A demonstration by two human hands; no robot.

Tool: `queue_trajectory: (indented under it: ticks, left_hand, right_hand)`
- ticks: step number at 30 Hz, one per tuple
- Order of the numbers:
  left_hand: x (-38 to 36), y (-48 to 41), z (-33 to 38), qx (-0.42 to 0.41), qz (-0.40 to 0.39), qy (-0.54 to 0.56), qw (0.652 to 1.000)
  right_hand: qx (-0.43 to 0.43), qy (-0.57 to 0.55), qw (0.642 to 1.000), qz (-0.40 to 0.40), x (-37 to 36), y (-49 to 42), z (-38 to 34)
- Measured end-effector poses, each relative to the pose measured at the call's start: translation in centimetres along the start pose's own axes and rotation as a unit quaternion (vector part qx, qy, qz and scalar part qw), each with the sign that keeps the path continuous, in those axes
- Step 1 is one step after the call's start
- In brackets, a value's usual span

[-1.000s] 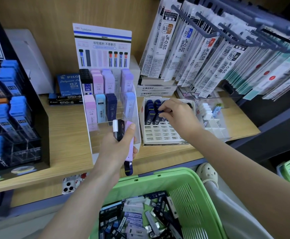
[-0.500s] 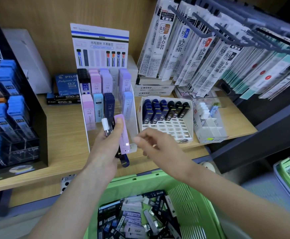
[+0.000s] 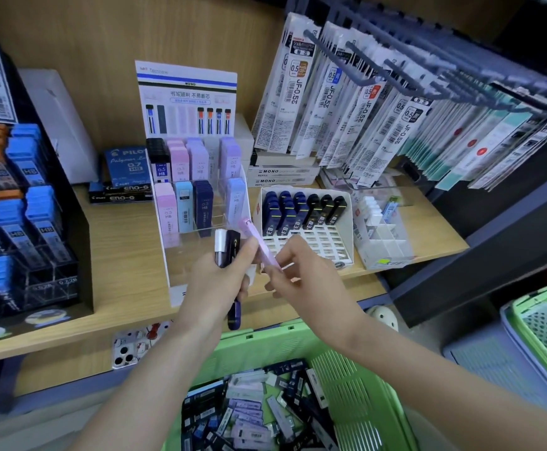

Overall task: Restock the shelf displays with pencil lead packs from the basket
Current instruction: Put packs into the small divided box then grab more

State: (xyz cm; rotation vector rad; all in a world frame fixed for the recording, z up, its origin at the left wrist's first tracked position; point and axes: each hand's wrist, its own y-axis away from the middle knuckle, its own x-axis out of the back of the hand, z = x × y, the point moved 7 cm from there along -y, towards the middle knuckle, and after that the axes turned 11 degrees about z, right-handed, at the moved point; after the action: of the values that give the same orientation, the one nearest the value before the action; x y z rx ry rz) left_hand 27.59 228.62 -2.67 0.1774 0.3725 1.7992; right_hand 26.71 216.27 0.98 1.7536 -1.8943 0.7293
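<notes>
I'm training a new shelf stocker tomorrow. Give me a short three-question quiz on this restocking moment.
1. True or false: the green basket has no packs in it.
2. Which pack does the right hand pinch? A) the pink pack B) an orange pack C) a green pack
3. Which hand grips the navy pack?
Key: 1 false; 2 A; 3 the left hand.
</notes>
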Motion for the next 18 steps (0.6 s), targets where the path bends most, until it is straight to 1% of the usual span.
queue_trajectory:
  ticks: [4, 9, 11, 13, 15, 18]
  left_hand:
    - [0.7, 0.3, 0.3, -0.008, -0.012, 0.013, 1.000]
    - [2.4, 0.4, 1.1, -0.046, -0.011, -0.002, 0.999]
    - [3.0, 0.6, 1.6, -0.064, -0.021, -0.010, 0.998]
    - [3.4, 0.8, 2.0, -0.081, -0.034, -0.029, 0.996]
    - [3.8, 1.0, 2.2, -0.101, -0.048, -0.057, 0.992]
    - [4.5, 1.1, 2.5, -0.123, -0.057, -0.079, 0.988]
  right_hand:
    - [0.058, 0.034, 0.998, 0.003, 0.4, 0.5, -1.4]
    - [0.067, 0.041, 0.996, -0.035, -0.1, 0.8, -3.2]
    - [0.079, 0.051, 0.995, -0.016, 0.1, 0.5, -4.0]
    - [0.090, 0.038, 0.995, 0.013, 0.7, 0.0, -5.0]
    - [0.096, 0.024, 0.995, 0.023, 1.0, -0.5, -6.2]
    - [0.106, 0.041, 0.993, -0.018, 0.2, -1.1, -7.5]
